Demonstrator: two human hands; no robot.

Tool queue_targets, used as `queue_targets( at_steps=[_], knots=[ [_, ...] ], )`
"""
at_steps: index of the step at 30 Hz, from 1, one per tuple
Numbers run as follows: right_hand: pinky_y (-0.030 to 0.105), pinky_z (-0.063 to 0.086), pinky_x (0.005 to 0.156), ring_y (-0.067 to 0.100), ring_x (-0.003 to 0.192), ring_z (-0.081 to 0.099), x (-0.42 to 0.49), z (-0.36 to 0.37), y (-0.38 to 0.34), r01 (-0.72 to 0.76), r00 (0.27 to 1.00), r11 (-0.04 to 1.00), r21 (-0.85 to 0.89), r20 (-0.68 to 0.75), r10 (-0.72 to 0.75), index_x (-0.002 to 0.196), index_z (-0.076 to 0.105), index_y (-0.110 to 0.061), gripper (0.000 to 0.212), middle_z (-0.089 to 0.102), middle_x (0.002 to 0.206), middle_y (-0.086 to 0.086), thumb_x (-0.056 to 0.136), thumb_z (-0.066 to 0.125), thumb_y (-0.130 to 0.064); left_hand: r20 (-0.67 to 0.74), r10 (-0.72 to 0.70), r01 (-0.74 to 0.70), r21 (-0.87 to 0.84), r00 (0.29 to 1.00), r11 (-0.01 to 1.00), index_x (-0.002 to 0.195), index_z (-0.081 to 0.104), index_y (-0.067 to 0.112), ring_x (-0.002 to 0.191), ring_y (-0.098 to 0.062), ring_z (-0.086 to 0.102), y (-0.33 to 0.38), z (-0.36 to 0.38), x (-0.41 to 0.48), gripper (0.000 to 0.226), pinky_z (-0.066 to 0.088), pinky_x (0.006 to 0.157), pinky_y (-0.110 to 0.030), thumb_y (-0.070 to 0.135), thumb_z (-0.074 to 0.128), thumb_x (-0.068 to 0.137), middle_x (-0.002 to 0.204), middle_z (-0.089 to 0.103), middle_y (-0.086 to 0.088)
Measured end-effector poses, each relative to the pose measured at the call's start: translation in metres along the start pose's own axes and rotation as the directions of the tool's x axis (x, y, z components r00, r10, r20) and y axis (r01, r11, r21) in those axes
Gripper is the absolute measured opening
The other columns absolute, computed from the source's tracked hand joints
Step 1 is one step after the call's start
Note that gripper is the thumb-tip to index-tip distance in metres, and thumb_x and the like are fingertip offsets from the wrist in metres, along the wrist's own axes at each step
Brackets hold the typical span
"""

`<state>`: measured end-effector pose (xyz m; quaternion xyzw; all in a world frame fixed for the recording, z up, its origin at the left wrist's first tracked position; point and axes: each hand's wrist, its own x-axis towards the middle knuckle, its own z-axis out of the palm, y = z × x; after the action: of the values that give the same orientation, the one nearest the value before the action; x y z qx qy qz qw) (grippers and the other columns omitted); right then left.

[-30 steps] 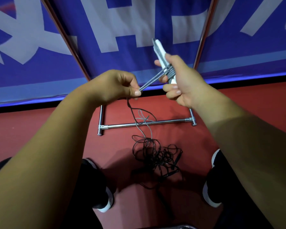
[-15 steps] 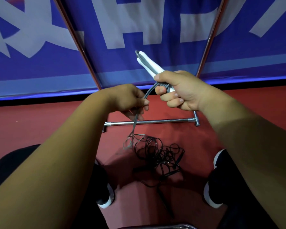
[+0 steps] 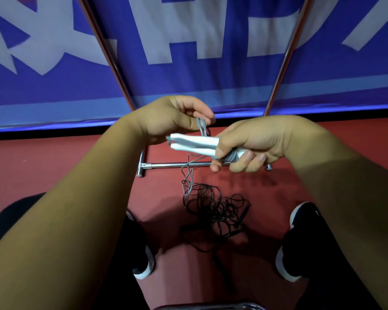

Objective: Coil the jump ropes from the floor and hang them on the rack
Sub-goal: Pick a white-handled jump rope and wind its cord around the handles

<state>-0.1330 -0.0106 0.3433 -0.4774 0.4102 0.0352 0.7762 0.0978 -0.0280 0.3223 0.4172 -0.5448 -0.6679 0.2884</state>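
My right hand (image 3: 251,144) grips the two white handles (image 3: 192,144) of a grey jump rope, held level and pointing left, with turns of grey cord wound around them under my fingers. My left hand (image 3: 173,118) pinches a loop of the grey cord (image 3: 201,127) just above the handles. The cord's loose tail (image 3: 187,177) hangs down to the floor. A tangled black jump rope (image 3: 213,208) lies on the red floor between my feet. The metal rack's base bar (image 3: 168,164) and two slanted poles (image 3: 108,52) stand in front of me.
A blue banner with large white letters (image 3: 188,41) fills the background behind the rack. My two dark shoes (image 3: 141,247) stand either side of the black rope. A metal rail (image 3: 211,306) shows at the bottom edge.
My right hand has turned the handles from upright to level, pointing left, and dropped lower. My left hand rose from below the handles to above them, carrying a cord loop.
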Motion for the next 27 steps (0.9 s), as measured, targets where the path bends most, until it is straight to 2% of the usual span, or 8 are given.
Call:
queue_targets(
  at_steps=[3,7,9,12,17,22,25,27],
  knots=[
    [0.013,0.012,0.037,0.007,0.043,0.025,0.005,0.000,0.002,-0.063,0.994,0.994,-0.088,-0.090,0.055,0.118,0.054,0.001,0.021,0.067,0.099,0.020,0.098,0.051,-0.004,0.025,0.068,-0.069,0.036,0.997,0.997,0.093,0.078,0.014,0.115,-0.035,0.057,0.000,0.008,0.000,0.023,0.053,0.104,-0.031,-0.006,0.073,0.083,0.087,0.074,-0.001],
    [0.012,0.015,0.036,0.008,0.043,0.024,0.007,-0.002,0.004,-0.083,0.992,0.981,-0.176,-0.107,0.065,0.118,0.052,-0.007,0.022,0.074,0.108,0.021,0.097,0.052,-0.004,0.034,0.104,-0.109,0.231,0.994,0.967,0.093,0.077,0.014,0.110,-0.034,0.062,0.009,0.013,0.000,0.030,0.050,0.108,-0.044,-0.013,0.074,0.082,0.098,0.073,-0.014],
    [0.013,0.019,0.035,0.009,0.044,0.030,0.011,-0.003,0.007,-0.115,0.984,0.964,-0.240,-0.162,0.077,0.122,0.055,0.003,0.028,0.077,0.113,0.022,0.095,0.056,-0.004,0.035,0.105,-0.110,0.372,0.994,0.922,0.095,0.076,0.012,0.098,-0.023,0.067,0.017,0.018,0.000,0.036,0.054,0.101,-0.039,-0.021,0.069,0.083,0.099,0.074,-0.013],
    [0.015,0.027,0.035,0.010,0.047,0.041,0.022,-0.009,0.014,-0.152,0.957,0.958,-0.244,-0.278,0.081,0.121,0.059,0.011,0.031,0.080,0.096,0.013,0.093,0.060,-0.003,0.051,0.072,-0.088,0.592,0.996,0.801,0.098,0.078,0.015,0.083,-0.008,0.068,0.025,0.025,0.000,0.035,0.057,0.084,-0.026,-0.016,0.072,0.083,0.094,0.079,-0.002],
    [0.023,0.035,0.045,0.019,0.044,0.044,0.036,-0.026,0.016,-0.172,0.815,0.875,-0.452,-0.565,-0.132,0.088,0.066,-0.010,0.014,0.063,0.065,0.011,0.089,0.060,-0.023,-0.050,0.056,0.006,0.801,0.997,0.599,0.103,0.071,0.026,0.074,0.003,0.067,0.025,0.030,0.001,0.030,0.054,0.072,-0.016,0.008,0.083,0.082,0.086,0.074,0.021],
    [0.032,0.042,0.050,0.024,0.050,0.049,0.046,-0.024,0.012,-0.018,0.680,0.910,-0.414,-0.672,-0.292,0.089,0.064,-0.011,0.014,0.055,0.061,0.011,0.090,0.060,-0.025,-0.174,-0.243,0.298,0.631,0.954,0.716,0.102,0.067,-0.003,0.077,-0.029,0.077,0.007,0.031,0.004,0.026,0.065,0.076,-0.039,0.022,0.075,0.097,0.086,0.079,-0.014],
    [0.025,0.031,0.044,0.018,0.051,0.042,0.049,-0.019,0.009,0.190,0.694,0.957,-0.217,-0.660,-0.287,0.102,0.067,-0.009,0.017,0.051,0.078,0.008,0.090,0.063,-0.020,-0.242,-0.330,0.406,0.630,0.912,0.662,0.105,0.069,0.003,0.073,-0.033,0.077,0.002,0.035,0.005,0.029,0.066,0.074,-0.050,0.028,0.055,0.108,0.083,0.080,-0.008],
    [0.020,0.019,0.044,0.011,0.049,0.031,0.045,-0.015,0.003,0.330,0.726,0.942,-0.051,-0.624,-0.288,0.102,0.066,-0.015,0.011,0.050,0.081,0.004,0.093,0.066,-0.020,-0.290,-0.316,0.428,0.560,0.903,0.710,0.111,0.064,0.003,0.073,-0.039,0.077,0.002,0.038,0.007,0.028,0.065,0.071,-0.057,0.023,0.045,0.109,0.083,0.080,-0.010]
  ],
)
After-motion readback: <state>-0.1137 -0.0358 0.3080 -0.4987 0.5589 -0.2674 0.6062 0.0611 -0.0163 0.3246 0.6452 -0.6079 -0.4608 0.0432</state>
